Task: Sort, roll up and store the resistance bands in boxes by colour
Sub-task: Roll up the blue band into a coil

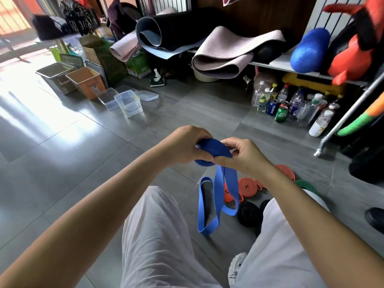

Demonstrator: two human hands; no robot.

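A blue resistance band is partly rolled into a coil between both hands, and its loose loop hangs down between my knees. My left hand grips the coil from the left. My right hand pinches the band at the coil's right side. On the floor beyond my right knee lie orange bands, one of them coiled, black rolled bands and a green band. Clear plastic boxes stand on the floor at the far left, one lying tilted.
A grey bin and an orange bin stand beside the clear boxes, with a lid nearby. Rolled yoga mats and a blue foam roller fill a shelf; bottles and cans crowd beneath it. A metal rack leg stands right.
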